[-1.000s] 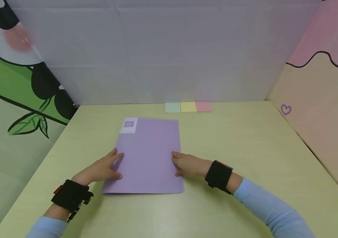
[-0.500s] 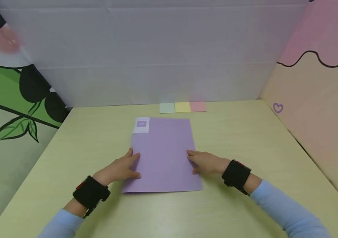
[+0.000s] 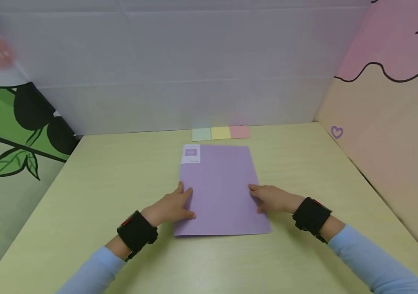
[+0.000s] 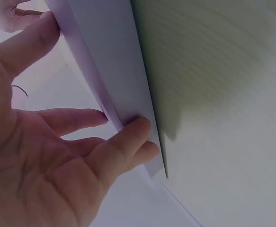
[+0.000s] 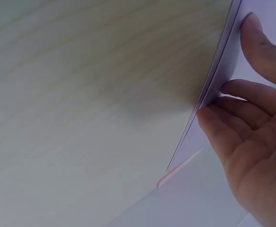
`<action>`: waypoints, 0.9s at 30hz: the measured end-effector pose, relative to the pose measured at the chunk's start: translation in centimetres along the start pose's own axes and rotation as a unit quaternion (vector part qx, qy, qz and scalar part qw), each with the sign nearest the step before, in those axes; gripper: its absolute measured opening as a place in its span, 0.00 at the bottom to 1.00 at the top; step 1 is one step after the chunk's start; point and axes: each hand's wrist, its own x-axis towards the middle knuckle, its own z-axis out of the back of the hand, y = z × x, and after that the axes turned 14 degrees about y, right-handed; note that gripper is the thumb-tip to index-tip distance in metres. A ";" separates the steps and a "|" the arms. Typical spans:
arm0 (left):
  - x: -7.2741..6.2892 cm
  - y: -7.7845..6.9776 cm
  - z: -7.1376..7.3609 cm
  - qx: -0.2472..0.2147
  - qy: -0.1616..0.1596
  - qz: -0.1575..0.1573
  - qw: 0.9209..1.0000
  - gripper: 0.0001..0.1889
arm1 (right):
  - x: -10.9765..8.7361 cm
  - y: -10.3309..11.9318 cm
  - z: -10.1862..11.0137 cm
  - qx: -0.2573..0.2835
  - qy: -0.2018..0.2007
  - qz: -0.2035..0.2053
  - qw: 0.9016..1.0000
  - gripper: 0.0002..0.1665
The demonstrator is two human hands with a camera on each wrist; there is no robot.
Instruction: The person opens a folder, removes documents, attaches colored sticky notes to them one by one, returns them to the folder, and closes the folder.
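Note:
A flat purple file folder [image 3: 223, 188] with a white label [image 3: 191, 159] in its far left corner lies close over the table, in the middle of the head view. My left hand [image 3: 170, 207] holds its left edge, thumb on the cover. In the left wrist view the other fingers of this left hand [image 4: 57, 161] reach the pale spine [image 4: 114, 56]. On the opposite edge my right hand [image 3: 276, 199] holds the folder, fingertips at the side. The right wrist view shows the thumb [image 5: 263, 52] at the cover and fingers against the edge.
Three sticky-note squares, pale green [image 3: 201, 134], yellow [image 3: 220, 132] and pink [image 3: 240, 132], lie in a row at the table's back edge. A grey backdrop [image 3: 179, 61] rises behind the light wooden table [image 3: 120, 171]. Printed panels flank both sides.
Both hands have moved the folder to the right across the table, keeping hold of its two edges. The camera view has shifted slightly to the right.

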 end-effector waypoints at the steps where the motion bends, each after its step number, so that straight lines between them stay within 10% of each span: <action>1: 0.1 -0.3 -0.1 -0.001 -0.001 0.000 1.000 0.42 | -0.1 -0.2 0.0 0.001 -0.001 0.002 1.000 0.36; 16: -0.4 -3.5 -1.1 0.096 -0.021 -0.006 0.995 0.40 | -1.6 -1.6 -0.4 0.023 -0.013 0.013 1.000 0.35; 27: -1.4 -7.2 -5.0 0.308 -0.135 -0.015 0.942 0.43 | -3.3 -3.0 -0.8 0.008 -0.074 0.012 0.997 0.32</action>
